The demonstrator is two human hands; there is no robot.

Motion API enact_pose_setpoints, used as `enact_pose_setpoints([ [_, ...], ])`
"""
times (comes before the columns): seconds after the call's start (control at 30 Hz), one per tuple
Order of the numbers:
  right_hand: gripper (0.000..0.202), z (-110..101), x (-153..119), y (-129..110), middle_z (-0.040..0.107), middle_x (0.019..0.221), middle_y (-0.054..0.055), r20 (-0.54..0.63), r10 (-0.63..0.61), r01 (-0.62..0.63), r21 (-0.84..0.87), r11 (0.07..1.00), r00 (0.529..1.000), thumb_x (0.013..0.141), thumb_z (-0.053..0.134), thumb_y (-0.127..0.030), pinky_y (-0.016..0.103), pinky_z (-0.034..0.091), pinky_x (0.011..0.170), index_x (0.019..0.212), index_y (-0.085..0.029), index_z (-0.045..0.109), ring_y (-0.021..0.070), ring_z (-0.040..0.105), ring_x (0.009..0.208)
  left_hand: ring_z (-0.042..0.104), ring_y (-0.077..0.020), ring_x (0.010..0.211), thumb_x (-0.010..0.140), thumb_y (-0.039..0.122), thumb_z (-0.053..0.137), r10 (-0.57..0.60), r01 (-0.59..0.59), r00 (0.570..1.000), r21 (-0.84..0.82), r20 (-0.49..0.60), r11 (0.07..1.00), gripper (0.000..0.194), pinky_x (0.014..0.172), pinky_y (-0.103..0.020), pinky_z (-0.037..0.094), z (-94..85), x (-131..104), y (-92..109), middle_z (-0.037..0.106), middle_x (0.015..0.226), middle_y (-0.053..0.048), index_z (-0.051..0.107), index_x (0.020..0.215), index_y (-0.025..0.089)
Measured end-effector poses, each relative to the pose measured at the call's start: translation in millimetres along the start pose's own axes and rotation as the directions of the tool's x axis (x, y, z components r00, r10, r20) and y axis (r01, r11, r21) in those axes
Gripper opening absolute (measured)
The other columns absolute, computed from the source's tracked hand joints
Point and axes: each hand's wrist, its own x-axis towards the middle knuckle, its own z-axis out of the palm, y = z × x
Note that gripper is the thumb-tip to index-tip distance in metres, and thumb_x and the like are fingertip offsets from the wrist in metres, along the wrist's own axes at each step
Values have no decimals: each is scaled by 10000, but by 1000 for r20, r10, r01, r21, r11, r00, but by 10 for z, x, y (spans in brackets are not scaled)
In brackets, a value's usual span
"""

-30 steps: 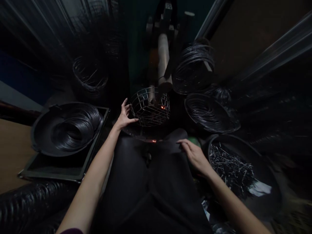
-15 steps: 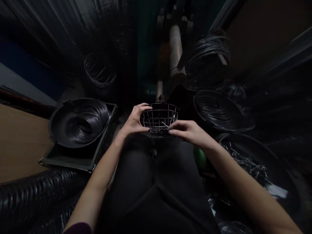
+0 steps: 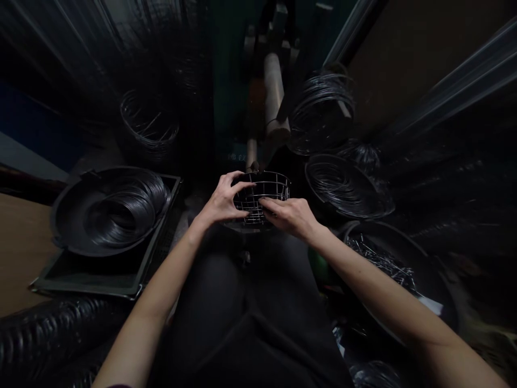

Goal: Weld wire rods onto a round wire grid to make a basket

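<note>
The largest thing is the dark green machine (image 3: 226, 81), which stands in front of the person, with a thick pale cylinder (image 3: 275, 89) pointing forward and down. Below it are the person's black trousers (image 3: 242, 302). To the right, a wide black basin (image 3: 434, 275) contains a heap of short metal rods (image 3: 379, 264). To the left, a round black basin (image 3: 67, 215) contains a thick coil of wire (image 3: 141, 205), and it rests on a green tray (image 3: 89, 280). Behind the rods, a smaller dark basin (image 3: 374, 207) has a loose wire coil (image 3: 331, 183) inside; above it is a bundle of wire rings (image 3: 323, 91).

The round wire basket (image 3: 269, 195) is in the middle, between the two hands, above the lap and just under the machine. The left hand (image 3: 220, 202) grips its left side, with the thumb low and the other fingers at the rim. The right hand (image 3: 297, 218) is at its right near side, with bent fingers close together; I cannot tell if they pinch something.

Among the rods lies a white piece (image 3: 432, 305). The smallest is some pale writing (image 3: 237, 157) on the machine, too dim to read surely.
</note>
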Motion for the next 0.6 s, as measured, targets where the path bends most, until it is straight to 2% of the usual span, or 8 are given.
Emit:
enact_pose_setpoints([
  [0.17, 327, 3, 59, 116, 741, 1138, 10, -58, -44, 43, -18, 999, 997, 968, 483, -323, 260, 329, 498, 1218, -273, 689, 125, 676, 627, 432, -351, 1298, 591, 260, 852, -16, 16, 1000, -22, 9, 1000, 707, 1112, -558, 393, -32, 89, -12, 440, 1395, -118, 618, 1258, 252],
  [0.37, 335, -25, 104, 138, 734, 1152, 3, -87, -67, 64, -40, 997, 994, 976, 481, -315, 265, 337, 495, 1239, -271, 683, 122, 680, 626, 427, -348, 1295, 611, 264, 841, 5, -5, 1000, 3, -7, 1000, 705, 1106, -560, 395, -73, 109, -39, 428, 1404, -122, 603, 1274, 243],
  [0.6, 364, -66, 205, 142, 728, 1172, 3, -32, -63, 61, -78, 995, 997, 991, 442, -312, 270, 350, 494, 1277, -290, 666, 133, 690, 650, 430, -339, 1288, 615, 259, 836, 8, -8, 1000, 17, -22, 1000, 700, 1115, -542, 392, -96, 148, -74, 427, 1387, -127, 602, 1273, 221],
])
